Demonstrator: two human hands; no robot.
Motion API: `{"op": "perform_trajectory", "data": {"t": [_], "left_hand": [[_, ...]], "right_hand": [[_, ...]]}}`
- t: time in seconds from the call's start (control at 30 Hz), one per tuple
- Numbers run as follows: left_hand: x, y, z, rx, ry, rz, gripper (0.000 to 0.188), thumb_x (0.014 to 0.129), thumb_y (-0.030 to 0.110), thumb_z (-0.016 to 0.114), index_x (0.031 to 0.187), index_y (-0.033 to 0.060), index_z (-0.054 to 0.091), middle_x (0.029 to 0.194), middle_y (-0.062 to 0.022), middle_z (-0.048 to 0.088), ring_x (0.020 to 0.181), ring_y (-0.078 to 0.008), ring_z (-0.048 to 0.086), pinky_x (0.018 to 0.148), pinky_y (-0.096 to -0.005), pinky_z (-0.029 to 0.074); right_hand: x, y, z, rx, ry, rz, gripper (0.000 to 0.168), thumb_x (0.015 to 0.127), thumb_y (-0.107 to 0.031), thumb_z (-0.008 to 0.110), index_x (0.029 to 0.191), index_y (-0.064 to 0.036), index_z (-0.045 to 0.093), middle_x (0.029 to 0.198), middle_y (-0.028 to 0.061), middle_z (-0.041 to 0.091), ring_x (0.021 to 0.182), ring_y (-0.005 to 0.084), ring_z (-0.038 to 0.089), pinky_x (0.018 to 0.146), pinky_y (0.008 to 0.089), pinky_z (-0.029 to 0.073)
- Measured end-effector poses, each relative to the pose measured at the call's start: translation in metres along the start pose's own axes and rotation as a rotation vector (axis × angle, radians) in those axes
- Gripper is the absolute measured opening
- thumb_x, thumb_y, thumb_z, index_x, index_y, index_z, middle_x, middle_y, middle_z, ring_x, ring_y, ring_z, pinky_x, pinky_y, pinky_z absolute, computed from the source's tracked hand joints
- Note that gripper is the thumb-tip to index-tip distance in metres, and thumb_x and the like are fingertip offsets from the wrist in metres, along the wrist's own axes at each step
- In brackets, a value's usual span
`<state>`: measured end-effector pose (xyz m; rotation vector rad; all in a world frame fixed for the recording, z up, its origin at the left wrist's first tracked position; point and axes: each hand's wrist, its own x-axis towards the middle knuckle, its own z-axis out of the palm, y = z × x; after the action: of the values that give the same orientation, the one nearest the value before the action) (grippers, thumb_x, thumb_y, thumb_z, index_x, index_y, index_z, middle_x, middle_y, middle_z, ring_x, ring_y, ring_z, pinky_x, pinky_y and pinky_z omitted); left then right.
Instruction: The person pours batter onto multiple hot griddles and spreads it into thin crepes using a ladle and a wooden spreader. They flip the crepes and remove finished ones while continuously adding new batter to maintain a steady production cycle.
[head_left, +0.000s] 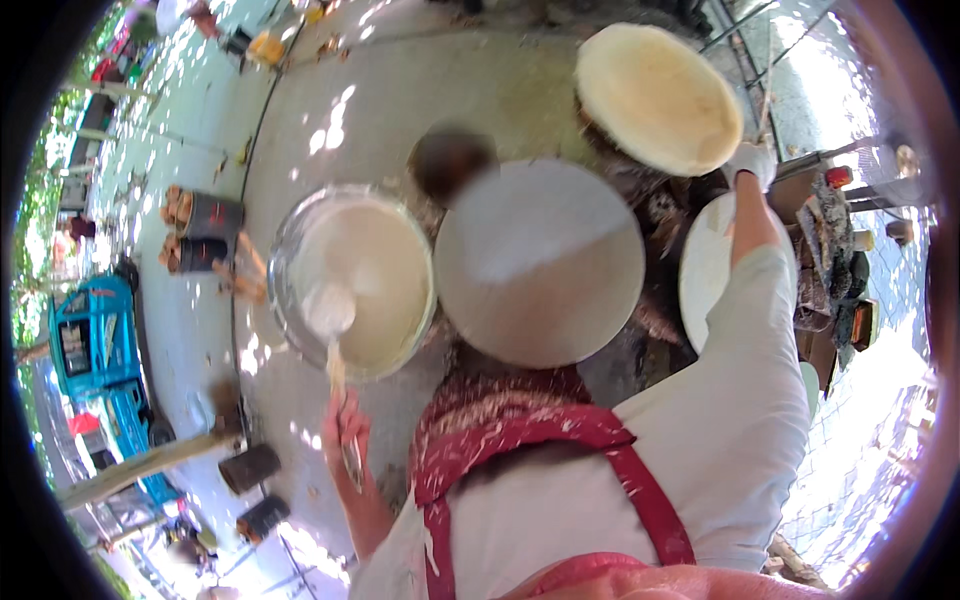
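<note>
My left hand (346, 424) grips the handle of a ladle (330, 311), whose pale bowl lies over the batter in a wide metal basin (429, 315). The creamy batter (382, 277) fills much of that basin. Beside it, right before me, is a flat round griddle (540, 262), partly bright with reflection. My right arm reaches to the far right. White cloth or a glove covers my right hand (752, 163), at the edge of a large cream-coloured round (660, 97); its fingers are hard to make out. Under that forearm lies another pale round plate (701, 274).
A blurred dark round object (454, 161) touches the griddle's far side. Dark tins of wood pieces (214, 214) stand on the concrete floor at left. Boxes and clutter (825, 270) line the right. A wooden post (150, 469) and a blue vehicle (101, 337) are farther left.
</note>
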<state>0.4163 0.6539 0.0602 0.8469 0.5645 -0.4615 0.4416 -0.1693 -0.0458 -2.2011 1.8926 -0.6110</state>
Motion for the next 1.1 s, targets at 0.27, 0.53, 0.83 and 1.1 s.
{"op": "perform_trajectory", "data": {"t": [0.27,0.53,0.83,1.1], "left_hand": [[0.169,0.044,-0.124,2.016,-0.147,0.189,0.019,0.095,0.017,0.055,0.093,-0.0013,0.061,0.069,-0.0194,0.063,0.064,-0.0406,0.065,0.059,-0.0454,0.052],[0.336,0.012,-0.147,1.992,-0.476,0.279,0.031,0.101,0.025,0.043,0.1,-0.0034,0.057,0.09,-0.0285,0.065,0.088,-0.0468,0.064,0.076,-0.0551,0.048],[0.292,-0.037,-0.226,1.125,-0.374,-0.555,0.033,0.105,0.036,0.042,0.092,0.007,0.052,0.062,0.0,0.044,0.048,-0.0099,0.039,0.042,-0.0274,0.031],[0.123,-0.069,-0.25,0.169,-0.35,-0.647,0.034,0.106,0.035,0.043,0.098,0.0035,0.053,0.063,0.0065,0.036,0.041,-0.0042,0.031,0.043,-0.0233,0.028]], "right_hand": [[-0.377,0.056,-0.096,0.72,-0.581,-0.102,0.043,0.091,-0.024,0.068,0.127,-0.003,0.056,0.104,0.0045,0.054,0.092,0.0098,0.049,0.076,0.0266,0.04],[-0.667,0.086,-0.163,0.666,-0.823,0.412,0.064,0.083,-0.004,0.077,0.141,0.002,0.05,0.139,0.0081,0.056,0.125,0.0154,0.054,0.106,0.0281,0.04],[-0.766,0.129,-0.151,0.672,-1.001,0.416,0.058,0.089,-0.009,0.071,0.141,0.003,0.049,0.136,0.0096,0.059,0.117,0.014,0.059,0.101,0.0264,0.045],[-0.827,0.169,-0.194,0.212,-1.525,0.279,0.058,0.097,-0.046,0.053,0.145,-0.014,0.048,0.13,0.0176,0.062,0.118,0.0233,0.061,0.099,0.0299,0.044]]}}
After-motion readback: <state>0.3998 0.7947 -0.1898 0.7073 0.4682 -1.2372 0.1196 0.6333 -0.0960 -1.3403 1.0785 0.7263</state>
